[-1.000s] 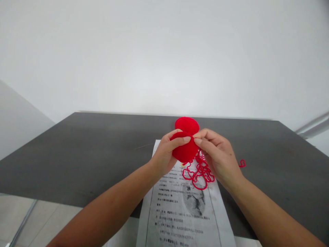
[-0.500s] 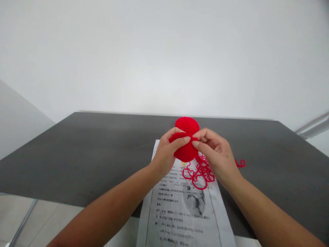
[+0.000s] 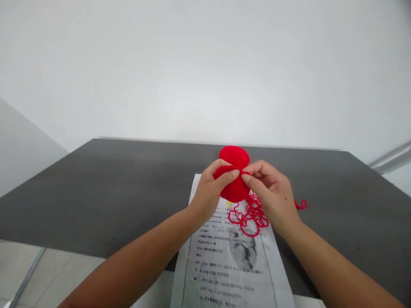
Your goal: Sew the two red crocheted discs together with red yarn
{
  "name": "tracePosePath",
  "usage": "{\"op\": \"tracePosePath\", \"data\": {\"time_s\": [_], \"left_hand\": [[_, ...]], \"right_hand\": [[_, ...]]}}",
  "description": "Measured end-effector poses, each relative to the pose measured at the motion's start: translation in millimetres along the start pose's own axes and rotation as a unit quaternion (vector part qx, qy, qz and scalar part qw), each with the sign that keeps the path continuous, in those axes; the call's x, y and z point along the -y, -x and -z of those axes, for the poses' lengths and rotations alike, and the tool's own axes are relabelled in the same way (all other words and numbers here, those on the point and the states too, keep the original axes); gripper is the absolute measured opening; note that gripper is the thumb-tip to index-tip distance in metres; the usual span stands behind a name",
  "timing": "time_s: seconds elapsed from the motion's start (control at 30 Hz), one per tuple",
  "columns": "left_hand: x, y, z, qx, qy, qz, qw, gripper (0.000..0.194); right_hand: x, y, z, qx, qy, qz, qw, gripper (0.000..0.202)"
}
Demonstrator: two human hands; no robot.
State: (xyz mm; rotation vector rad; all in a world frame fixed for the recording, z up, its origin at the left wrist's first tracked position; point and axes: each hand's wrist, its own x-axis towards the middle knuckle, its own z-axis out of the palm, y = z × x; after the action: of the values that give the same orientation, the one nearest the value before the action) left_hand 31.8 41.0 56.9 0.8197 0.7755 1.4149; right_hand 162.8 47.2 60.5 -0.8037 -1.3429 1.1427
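Note:
Two rounded red pieces (image 3: pixel 234 157), which look like knitted or crocheted yarn work, meet at a narrow middle above the table. My left hand (image 3: pixel 213 186) grips the nearer piece, its thumb lying across the front and its fingers behind. My right hand (image 3: pixel 271 190) pinches the red work at its right edge between thumb and forefinger. Whether a hook or needle is in that pinch cannot be seen. Below the hands, a loose tangle of red yarn (image 3: pixel 249 229) rests on a printed sheet (image 3: pixel 221 273).
The dark grey table (image 3: pixel 128 192) reaches back to a white wall (image 3: pixel 192 72). A small bit of yellow yarn (image 3: pixel 229 204) lies on the sheet's upper part. Another end of red yarn (image 3: pixel 301 204) sits right of my right wrist. The sheet hangs over the near table edge.
Both hands and the red work have shifted very slightly to the right. The grip of each hand looks the same, and the yarn tangle has stayed in place.

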Motion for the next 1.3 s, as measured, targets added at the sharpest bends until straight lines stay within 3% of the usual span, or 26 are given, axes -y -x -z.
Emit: {"op": "tracePosePath", "data": {"time_s": [0.23, 0.37, 0.63, 0.87, 1.3], "left_hand": [[-2.6, -1.5, -2.5, 0.019, 0.063, 0.058, 0.996, 0.022], [-3.1, -2.2, -2.5, 0.018, 0.074, 0.065, 0.995, 0.024], [-3.2, -0.7, -2.3, 0.003, 0.049, 0.039, 0.998, 0.023], [0.5, 0.7, -1.4, -0.010, 0.000, 0.014, 1.000, 0.020], [2.9, 1.5, 2.0, 0.018, -0.038, 0.009, 0.999, 0.021]], "right_hand": [[-7.8, -1.3, 2.2, 0.001, -0.118, -0.115, 0.986, 0.011], [-5.1, -2.3, 1.8, 0.004, -0.159, -0.143, 0.977, 0.016], [-2.9, -3.7, 0.1, 0.007, -0.177, -0.153, 0.972, 0.018], [-8.1, -2.4, 4.0, 0.013, -0.123, -0.129, 0.984, 0.013], [-6.1, -1.9, 3.1, 0.000, -0.057, -0.092, 0.994, 0.012]]}}
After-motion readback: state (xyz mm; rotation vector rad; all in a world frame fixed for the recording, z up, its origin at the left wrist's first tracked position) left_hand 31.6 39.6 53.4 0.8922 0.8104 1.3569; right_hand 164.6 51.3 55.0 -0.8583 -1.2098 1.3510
